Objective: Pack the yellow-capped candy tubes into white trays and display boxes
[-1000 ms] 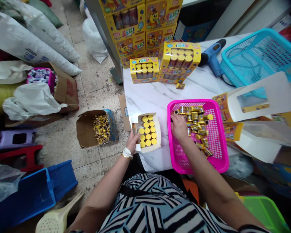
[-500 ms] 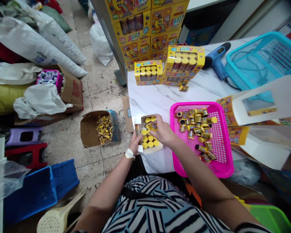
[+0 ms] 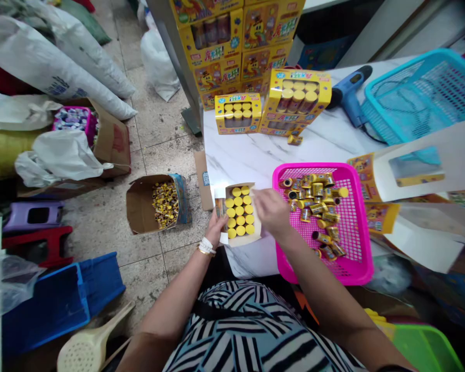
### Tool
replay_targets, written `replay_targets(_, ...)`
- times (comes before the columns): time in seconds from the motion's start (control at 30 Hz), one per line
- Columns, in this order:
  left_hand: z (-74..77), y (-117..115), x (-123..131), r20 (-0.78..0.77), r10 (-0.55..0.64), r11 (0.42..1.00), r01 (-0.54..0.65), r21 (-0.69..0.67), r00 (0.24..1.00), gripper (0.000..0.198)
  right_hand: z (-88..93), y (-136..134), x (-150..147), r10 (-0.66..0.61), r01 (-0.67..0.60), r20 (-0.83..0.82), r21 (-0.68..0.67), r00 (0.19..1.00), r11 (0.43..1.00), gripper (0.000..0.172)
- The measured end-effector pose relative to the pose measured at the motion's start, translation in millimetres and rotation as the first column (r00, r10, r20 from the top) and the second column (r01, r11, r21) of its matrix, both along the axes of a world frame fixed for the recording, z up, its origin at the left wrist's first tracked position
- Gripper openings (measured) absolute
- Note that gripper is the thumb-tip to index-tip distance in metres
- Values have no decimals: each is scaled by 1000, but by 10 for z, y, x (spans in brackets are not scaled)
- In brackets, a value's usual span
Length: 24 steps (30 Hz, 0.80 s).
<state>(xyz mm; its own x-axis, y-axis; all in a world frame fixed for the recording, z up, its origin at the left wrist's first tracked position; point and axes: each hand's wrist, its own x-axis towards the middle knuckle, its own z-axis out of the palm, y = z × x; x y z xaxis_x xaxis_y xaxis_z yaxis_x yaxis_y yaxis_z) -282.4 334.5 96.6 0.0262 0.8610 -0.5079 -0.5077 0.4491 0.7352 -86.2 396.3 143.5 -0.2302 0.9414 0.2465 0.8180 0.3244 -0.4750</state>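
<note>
My left hand (image 3: 216,227) grips the left edge of a small open white box (image 3: 256,235) at the near corner of the marble table (image 3: 251,155). The box holds several upright yellow-capped tubes (image 3: 239,211). My right hand (image 3: 269,211) hovers between that box and a pink basket (image 3: 356,266); it is smeared by motion and I see nothing in it. Inside the basket lie several loose yellow tubes (image 3: 318,199).
Filled yellow boxes (image 3: 237,112) stand at the table's far edge, with a blue heat gun (image 3: 349,101), a turquoise basket (image 3: 422,93) and flat unfolded cartons (image 3: 414,165) to the right. On the floor sit a carton of tubes (image 3: 158,204), a blue crate (image 3: 58,305), sacks and stools.
My right hand took a tube from the pink basket, set it into the small box, and is now moving back toward the basket. The left hand kept its hold on the box.
</note>
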Motion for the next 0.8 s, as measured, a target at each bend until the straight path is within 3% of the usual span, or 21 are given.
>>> replay_targets(0.07,25,-5,5,12,2,1000,-2,-19,1000,81,-36,44,349,-269,265,122,42,955,963,29)
replay_targets(0.13,29,-12,3,15,7,1000,-6,-30,1000,84,-99,105,617,-378,397,322,5,868,918,33)
replay_targets(0.23,16,-20,-6,10,14,998,-13,-65,1000,86,-164,146,769,-262,400,538,-156,802,903,28)
replay_targets(0.43,30,-5,-4,-1,0,1000,0,-20,1000,81,-59,-181,669,70,239,600,-420,797,876,21)
replay_targets(0.53,44,0,-1,-1,-4,1000,4,-14,1000,79,-34,-466,679,229,227,620,-567,751,792,21)
replay_targets(0.6,43,-3,-4,-4,-2,1000,2,-21,1000,79,-41,-635,712,268,271,627,-628,732,729,25)
replay_targets(0.7,30,-10,-13,-14,2,1000,-2,-29,1000,81,-6,-766,797,298,283,613,-671,731,686,33)
replay_targets(0.8,12,-13,-19,-6,6,999,-6,-32,1000,82,153,-664,885,210,215,461,-709,862,672,23)
